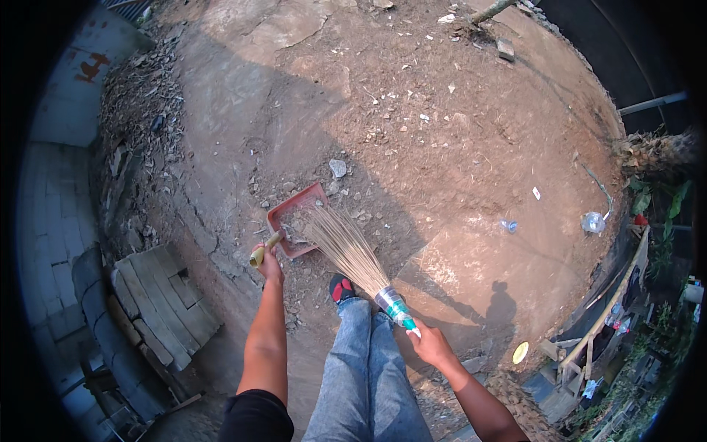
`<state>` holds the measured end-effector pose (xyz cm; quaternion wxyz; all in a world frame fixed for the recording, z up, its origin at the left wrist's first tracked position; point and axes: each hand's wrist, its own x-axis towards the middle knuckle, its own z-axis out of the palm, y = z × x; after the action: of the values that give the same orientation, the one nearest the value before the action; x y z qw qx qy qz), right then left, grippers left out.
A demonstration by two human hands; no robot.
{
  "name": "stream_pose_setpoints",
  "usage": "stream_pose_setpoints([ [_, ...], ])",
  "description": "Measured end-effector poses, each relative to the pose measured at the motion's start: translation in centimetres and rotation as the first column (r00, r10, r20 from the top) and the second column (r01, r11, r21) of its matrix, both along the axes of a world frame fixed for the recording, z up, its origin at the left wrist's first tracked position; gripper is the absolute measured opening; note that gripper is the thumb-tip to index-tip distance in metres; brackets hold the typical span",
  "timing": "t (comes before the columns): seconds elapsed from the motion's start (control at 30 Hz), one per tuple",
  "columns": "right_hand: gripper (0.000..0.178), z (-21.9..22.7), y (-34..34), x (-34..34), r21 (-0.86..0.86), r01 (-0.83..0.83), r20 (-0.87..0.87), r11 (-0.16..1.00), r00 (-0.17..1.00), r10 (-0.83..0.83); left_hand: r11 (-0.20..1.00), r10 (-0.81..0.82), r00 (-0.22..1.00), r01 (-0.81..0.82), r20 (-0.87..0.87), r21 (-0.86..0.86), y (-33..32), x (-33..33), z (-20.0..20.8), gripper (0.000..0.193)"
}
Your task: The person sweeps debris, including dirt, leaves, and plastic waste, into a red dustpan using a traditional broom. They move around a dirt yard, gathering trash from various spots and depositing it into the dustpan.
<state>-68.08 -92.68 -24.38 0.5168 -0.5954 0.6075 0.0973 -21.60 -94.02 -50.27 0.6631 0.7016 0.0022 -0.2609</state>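
Observation:
My left hand point(269, 265) is closed around the tan, tube-like handle point(266, 248) of a red dustpan point(276, 218). The dustpan rests on the dirt ground, its mouth toward the right, with some grit and debris inside. In my right hand point(434, 345) is a stick broom point(352, 243), gripped at its green and white wrapped end point(398, 309). Its fanned bristle tips reach over the right side of the dustpan and hide part of it. Small stones and crumbs lie round the dustpan, and a larger grey stone point(338, 169) sits just beyond it.
Wooden boards point(166, 302) are stacked at the left by a block wall point(55, 221). A clear plastic bottle point(508, 225), a clear plastic container point(593, 222) and a yellow lid-like disc point(521, 353) lie on the right. A tree trunk point(655, 152) stands at the far right.

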Motion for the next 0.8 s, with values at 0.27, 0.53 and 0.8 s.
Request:
stream_pose_setpoints([
  [0.27,0.033,-7.7,-4.7,1.1,-0.154,0.212,-0.094,0.965,0.969,-0.228,0.997,-0.062,0.998,0.063,0.033,-0.043,-0.5,0.1,0.0,0.016],
  [0.53,0.036,-5.0,0.0,3.6,-0.001,-0.058,-0.049,0.998,0.997,0.058,0.997,-0.071,0.997,0.070,-0.011,-0.015,0.2,-0.1,0.3,0.015],
  [0.8,0.037,-2.0,-1.1,1.1,-0.147,0.182,-0.015,0.972,0.982,-0.186,1.000,0.020,0.994,-0.022,-0.104,-0.013,1.0,-0.6,0.4,0.015],
])
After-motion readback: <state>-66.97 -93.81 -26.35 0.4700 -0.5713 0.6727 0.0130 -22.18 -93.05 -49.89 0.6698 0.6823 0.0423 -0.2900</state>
